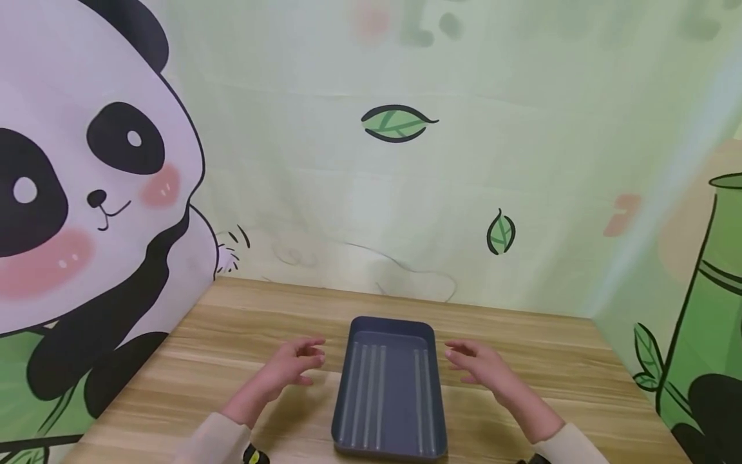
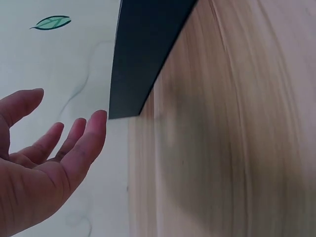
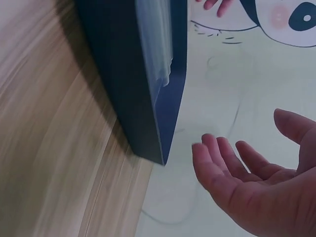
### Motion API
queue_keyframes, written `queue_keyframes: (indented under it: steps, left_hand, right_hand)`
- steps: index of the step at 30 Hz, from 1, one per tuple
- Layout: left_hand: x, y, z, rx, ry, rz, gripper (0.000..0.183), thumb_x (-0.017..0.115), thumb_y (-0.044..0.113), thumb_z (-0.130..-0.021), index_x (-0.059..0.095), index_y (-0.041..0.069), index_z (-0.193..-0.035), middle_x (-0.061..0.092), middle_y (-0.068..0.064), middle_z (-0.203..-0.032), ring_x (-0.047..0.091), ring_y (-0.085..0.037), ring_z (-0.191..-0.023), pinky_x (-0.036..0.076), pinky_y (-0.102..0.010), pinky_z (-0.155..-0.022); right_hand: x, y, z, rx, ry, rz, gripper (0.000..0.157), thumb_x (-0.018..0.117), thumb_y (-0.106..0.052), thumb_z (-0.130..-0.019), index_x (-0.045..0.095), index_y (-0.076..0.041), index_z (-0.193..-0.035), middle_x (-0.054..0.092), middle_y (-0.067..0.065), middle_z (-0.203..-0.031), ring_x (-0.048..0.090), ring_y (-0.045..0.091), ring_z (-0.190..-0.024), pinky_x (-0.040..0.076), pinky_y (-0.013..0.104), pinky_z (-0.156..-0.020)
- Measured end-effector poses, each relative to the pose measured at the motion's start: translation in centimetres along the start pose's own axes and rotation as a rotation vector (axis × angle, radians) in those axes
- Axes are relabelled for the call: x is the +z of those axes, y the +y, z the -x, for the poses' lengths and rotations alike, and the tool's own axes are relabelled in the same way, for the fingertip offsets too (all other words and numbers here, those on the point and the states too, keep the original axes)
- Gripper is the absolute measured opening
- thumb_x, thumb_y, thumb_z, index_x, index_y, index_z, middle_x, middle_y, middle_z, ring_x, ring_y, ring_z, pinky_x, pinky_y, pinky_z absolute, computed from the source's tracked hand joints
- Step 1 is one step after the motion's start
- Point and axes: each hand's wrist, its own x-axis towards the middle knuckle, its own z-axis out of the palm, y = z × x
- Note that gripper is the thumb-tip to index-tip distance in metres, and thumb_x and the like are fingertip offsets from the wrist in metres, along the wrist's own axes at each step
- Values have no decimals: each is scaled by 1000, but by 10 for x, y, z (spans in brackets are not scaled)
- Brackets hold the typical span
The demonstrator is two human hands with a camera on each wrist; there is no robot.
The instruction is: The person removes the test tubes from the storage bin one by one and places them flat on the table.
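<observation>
A dark blue rectangular tray (image 1: 400, 386) with raised walls lies lengthwise on the table between my hands. Along its floor run several long, pale, translucent strips (image 1: 371, 396), grouped at the left and right sides; the right wrist view catches the rounded ends of some strips (image 3: 160, 54). To the left of the tray is my left hand (image 1: 295, 361), its fingers loosely bent toward the wall of the tray (image 2: 143, 54) with nothing in them. My right hand (image 1: 475, 364) mirrors it on the other side, fingers relaxed and apart from the tray's edge (image 3: 165, 128).
The wood-grain table (image 1: 232, 322) meets a pale green backdrop (image 1: 324, 212) behind the tray. A printed panda (image 1: 116, 193) covers the left side panel, and printed bamboo (image 1: 713, 303) is on the right one. Both sleeves are light, with dark bands near the wrists.
</observation>
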Motion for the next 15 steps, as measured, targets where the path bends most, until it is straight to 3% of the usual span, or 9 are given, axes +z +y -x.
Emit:
queue_keyframes:
  steps: [9,15]
  left_hand:
    - [15,-1,-2,-30,-52,110,53,57,2,-98,42,-14,-146,56,-37,-136,65,-39,-117,61,-52,-92]
    - [21,-7,-4,-41,-73,172,58,58,1,-96,38,-15,-148,57,-35,-133,66,-31,-113,60,-54,-95]
  right_hand:
    - [8,-15,-8,62,-135,-128,59,54,-26,-105,39,10,-150,43,34,-154,54,49,-134,54,57,-104]
    - [15,-19,-16,118,-221,-182,61,51,-27,-107,34,8,-154,38,32,-159,51,47,-138,57,52,-101]
